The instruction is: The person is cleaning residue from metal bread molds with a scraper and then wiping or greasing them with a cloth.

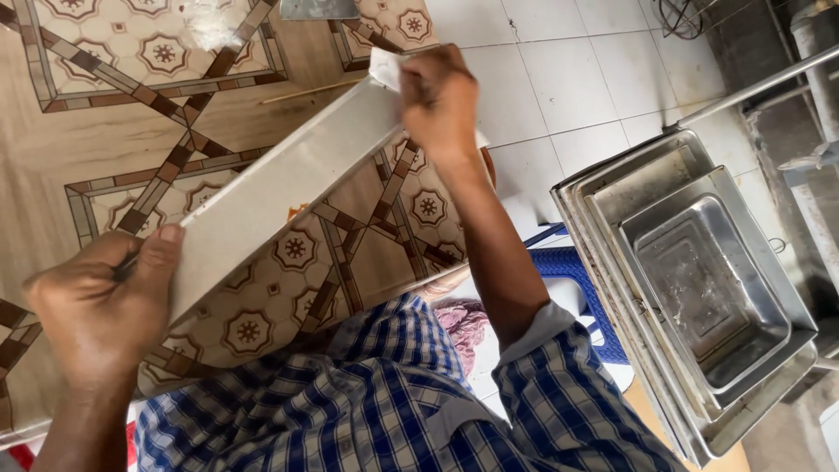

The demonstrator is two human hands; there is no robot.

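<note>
1. I see a long flat metal strip (pixel 280 188) held up over a patterned table (pixel 79 131). Its long axis runs from about 8 o'clock near the bottom left up to about 1 o'clock near the top centre.

2. The left hand (pixel 100 306) sits at the strip's lower end, at about 8 o'clock in the view. It is clenched around that end, thumb laid flat on the broad face and the other fingers curled behind. Something thin and dark shows under the thumb — I cannot tell what it is.

3. The right hand (pixel 441 100) is at the far upper end, at about 1 o'clock, with the arm reaching out along the strip's right side. Its fingers are closed down on a small white cloth or paper (pixel 384 68), which is pressed against the top end of the strip.

4. So the strip lies between both hands, each gripping one end. The left is the nearer to the body, the right the farther.

5. Off at 3 o'clock, well apart from the hands, a nest of steel trays (pixel 708 288) stands on the white tiled floor (pixel 568 79). A blue woven thing (pixel 572 267) lies between them and the checked sleeve (pixel 559 385) — a stool or mat, I cannot say which.
</note>
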